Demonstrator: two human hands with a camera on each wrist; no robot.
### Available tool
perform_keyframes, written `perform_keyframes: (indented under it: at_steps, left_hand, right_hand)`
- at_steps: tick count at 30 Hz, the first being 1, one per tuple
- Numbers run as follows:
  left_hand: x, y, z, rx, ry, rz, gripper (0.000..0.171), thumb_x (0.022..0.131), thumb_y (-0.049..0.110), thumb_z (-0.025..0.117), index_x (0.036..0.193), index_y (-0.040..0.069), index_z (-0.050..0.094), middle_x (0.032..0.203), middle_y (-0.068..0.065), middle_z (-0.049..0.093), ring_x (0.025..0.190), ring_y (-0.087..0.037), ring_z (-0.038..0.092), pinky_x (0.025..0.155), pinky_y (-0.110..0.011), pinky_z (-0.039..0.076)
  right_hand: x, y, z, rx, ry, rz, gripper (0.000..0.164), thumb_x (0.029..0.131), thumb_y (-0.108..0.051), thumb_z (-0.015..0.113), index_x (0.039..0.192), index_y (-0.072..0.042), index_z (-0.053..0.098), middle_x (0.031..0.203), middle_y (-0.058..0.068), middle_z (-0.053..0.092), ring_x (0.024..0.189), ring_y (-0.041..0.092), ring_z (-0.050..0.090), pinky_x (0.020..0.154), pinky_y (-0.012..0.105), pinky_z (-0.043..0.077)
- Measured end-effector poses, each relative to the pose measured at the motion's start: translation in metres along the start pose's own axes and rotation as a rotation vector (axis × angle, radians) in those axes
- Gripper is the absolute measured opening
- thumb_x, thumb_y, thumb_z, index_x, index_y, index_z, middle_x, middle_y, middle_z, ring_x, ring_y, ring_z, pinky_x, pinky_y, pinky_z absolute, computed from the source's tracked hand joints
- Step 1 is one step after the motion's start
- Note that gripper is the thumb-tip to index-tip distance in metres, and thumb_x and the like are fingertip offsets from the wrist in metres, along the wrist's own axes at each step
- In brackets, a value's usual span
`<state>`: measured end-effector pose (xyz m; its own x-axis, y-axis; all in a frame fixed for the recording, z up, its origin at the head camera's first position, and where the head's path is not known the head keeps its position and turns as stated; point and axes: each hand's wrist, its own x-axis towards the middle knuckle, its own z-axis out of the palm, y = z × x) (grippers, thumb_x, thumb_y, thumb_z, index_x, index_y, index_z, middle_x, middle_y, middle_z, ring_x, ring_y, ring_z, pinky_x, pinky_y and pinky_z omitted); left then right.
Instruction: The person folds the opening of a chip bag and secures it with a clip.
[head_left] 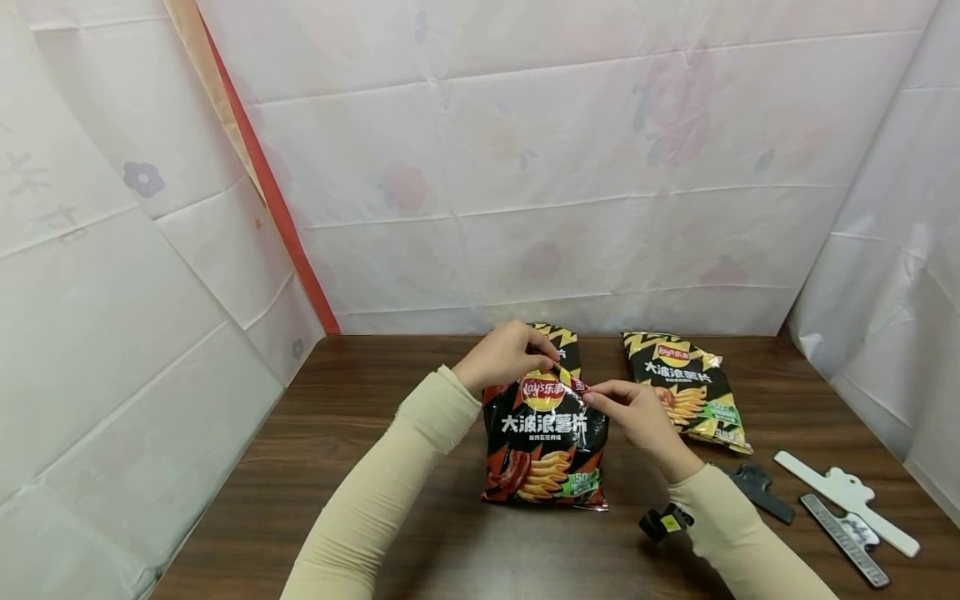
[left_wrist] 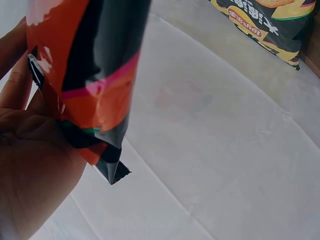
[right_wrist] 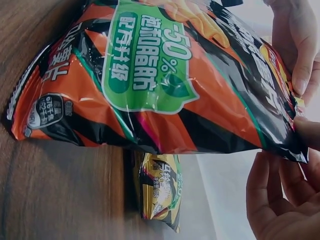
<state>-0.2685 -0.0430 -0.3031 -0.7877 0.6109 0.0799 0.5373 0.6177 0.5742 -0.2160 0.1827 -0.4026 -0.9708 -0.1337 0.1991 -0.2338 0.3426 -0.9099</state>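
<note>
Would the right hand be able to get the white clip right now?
Probably not yet: the right hand is pinching the front chip bag. Once free, its way looks open: the white clip seems largely uncovered, nearby.

Your arms [head_left: 375, 508] reach forward, and your left hand [head_left: 506, 354] and right hand [head_left: 639, 417] pinch close together with bent fingers [right_wrist: 257, 187].

The puffed, glossy bag of chips [head_left: 546, 446], black and orange-red with white Chinese letters, pictured fries and a green label, is held upright at the dark brown wooden table [head_left: 360, 433], its printed front facing the head camera, its top edge sloping.
</note>
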Motion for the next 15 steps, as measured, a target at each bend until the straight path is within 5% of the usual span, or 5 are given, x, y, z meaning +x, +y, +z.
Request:
perform_keyframes:
  at_steps: [15]
  left_hand:
    - [-0.0048, -0.0043, -0.0032, 0.013, 0.026, 0.005, 0.019, 0.094, 0.022, 0.067, 0.109, 0.013, 0.074, 0.104, 0.0, 0.074, 0.08, -0.008, 0.064, 0.073, -0.027, 0.05]
  right_hand:
    - [-0.0005, 0.0034, 0.0035, 0.021, 0.036, -0.054, 0.021, 0.092, -0.022, 0.07, 0.099, -0.003, 0.076, 0.097, 0.003, 0.074, 0.084, 0.001, 0.06, 0.073, 0.02, 0.045]
